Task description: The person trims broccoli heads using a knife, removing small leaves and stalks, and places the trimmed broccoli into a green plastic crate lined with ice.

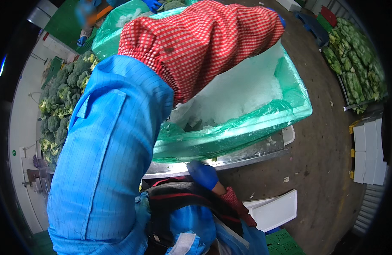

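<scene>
My left arm, in a blue sleeve and a red checked sleeve cover, reaches across the picture. Only a sliver of my left hand [281, 17], in a blue glove, shows past the cuff at the upper right; its fingers are hidden. Beneath that arm stands a foam box [302, 105] lined with green plastic film [247, 122], with crushed ice [247, 89] inside. My right hand [202, 174], also blue-gloved, is bent at the metal table's front edge, just below the liner. A thin line shows by its fingertips; whether it holds anything is unclear.
Broccoli heads [60, 98] are piled at the left. Another green-lined box [103, 41] stands beyond, near a co-worker's gloved hand [152, 4]. Wrapped leafy vegetables [358, 63] fill a rack at right. White foam lids [275, 210] and a green crate [283, 244] lie lower right.
</scene>
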Action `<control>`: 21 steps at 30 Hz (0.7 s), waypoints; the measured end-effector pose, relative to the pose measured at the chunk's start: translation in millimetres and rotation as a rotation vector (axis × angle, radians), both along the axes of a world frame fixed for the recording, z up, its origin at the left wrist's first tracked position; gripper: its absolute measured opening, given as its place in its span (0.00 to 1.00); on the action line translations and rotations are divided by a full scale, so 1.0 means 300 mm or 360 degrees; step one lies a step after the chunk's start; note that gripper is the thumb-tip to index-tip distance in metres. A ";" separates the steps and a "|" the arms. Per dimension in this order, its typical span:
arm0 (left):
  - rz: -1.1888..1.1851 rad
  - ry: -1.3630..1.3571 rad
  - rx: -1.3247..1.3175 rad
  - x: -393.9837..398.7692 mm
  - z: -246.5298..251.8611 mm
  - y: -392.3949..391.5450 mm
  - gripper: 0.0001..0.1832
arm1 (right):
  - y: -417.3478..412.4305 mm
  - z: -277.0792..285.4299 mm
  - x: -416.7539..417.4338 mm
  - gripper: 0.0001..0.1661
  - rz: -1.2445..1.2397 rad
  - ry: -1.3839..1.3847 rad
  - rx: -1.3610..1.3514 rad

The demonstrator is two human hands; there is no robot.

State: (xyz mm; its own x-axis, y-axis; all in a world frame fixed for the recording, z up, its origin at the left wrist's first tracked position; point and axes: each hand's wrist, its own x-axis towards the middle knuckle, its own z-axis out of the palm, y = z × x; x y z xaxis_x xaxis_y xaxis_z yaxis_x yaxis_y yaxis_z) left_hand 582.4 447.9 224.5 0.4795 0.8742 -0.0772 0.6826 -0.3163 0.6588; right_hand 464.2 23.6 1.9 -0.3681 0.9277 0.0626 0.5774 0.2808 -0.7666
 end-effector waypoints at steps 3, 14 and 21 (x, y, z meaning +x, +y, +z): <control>-0.0095 0.0069 0.0094 0.034 0.022 0.044 0.18 | -0.032 -0.061 -0.033 0.15 0.0018 -0.0141 0.0144; 0.0003 0.0091 -0.0099 -0.602 0.151 -0.255 0.24 | -0.028 0.039 -0.011 0.12 -0.0041 -0.0042 0.0219; 0.0493 -0.0255 0.0433 -1.126 0.113 -0.493 0.28 | -0.021 0.063 -0.017 0.10 0.0195 -0.0099 -0.0024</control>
State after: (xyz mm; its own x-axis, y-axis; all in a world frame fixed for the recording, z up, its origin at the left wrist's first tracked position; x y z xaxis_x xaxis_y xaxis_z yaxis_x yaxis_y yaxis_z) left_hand 244.6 300.0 258.6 0.1788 0.9566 0.2299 0.6684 -0.2896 0.6851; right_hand 459.0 17.2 20.9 -0.4816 0.8761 0.0222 0.5861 0.3408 -0.7351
